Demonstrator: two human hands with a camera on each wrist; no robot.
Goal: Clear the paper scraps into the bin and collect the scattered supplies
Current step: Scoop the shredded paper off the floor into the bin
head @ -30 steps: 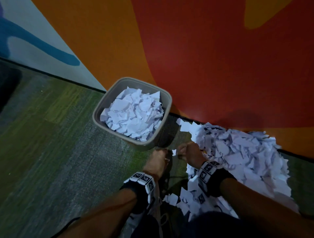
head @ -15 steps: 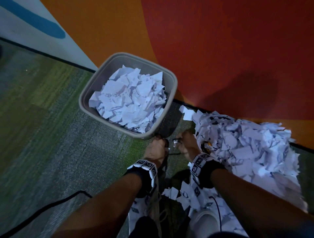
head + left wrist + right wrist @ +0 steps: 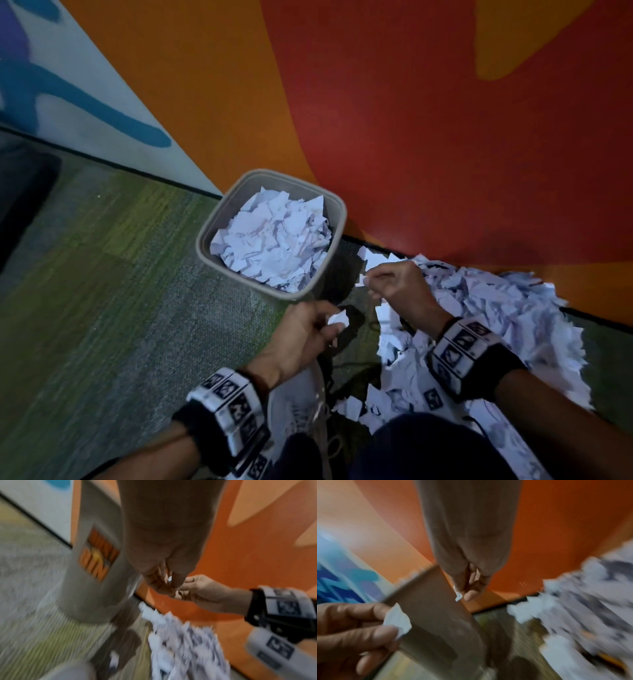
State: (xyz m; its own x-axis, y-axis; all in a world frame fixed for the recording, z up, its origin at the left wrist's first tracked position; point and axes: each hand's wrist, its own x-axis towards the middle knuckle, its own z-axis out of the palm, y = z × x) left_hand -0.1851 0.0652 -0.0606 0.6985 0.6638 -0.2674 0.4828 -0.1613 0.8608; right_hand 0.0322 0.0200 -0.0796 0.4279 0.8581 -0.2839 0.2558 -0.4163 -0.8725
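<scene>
A grey square bin (image 3: 219, 219), heaped with white paper scraps (image 3: 274, 240), stands on the carpet by the wall. Just below its near rim my left hand (image 3: 329, 325) pinches a small white scrap (image 3: 338, 319) between thumb and fingers; the same scrap (image 3: 397, 620) shows clearly in the right wrist view. To the right of the bin, my right hand (image 3: 371, 282) pinches another small scrap (image 3: 361, 281), also seen as the scrap (image 3: 458, 595) at its fingertips. A big pile of torn paper (image 3: 496, 315) lies on the floor under and right of the right hand. The bin's label (image 3: 97, 554) faces the left wrist camera.
The orange and red wall (image 3: 411, 120) rises right behind the bin and pile. Green-grey carpet (image 3: 102, 291) stretches to the left. My white shoe (image 3: 301, 411) and dark trouser legs sit at the bottom, with more scraps between them. A dark object (image 3: 20, 192) lies at far left.
Both hands have lifted from the floor beside the bin's base, each now pinching a small scrap. The right hand rose higher, level with the bin's near rim. The head view shifted.
</scene>
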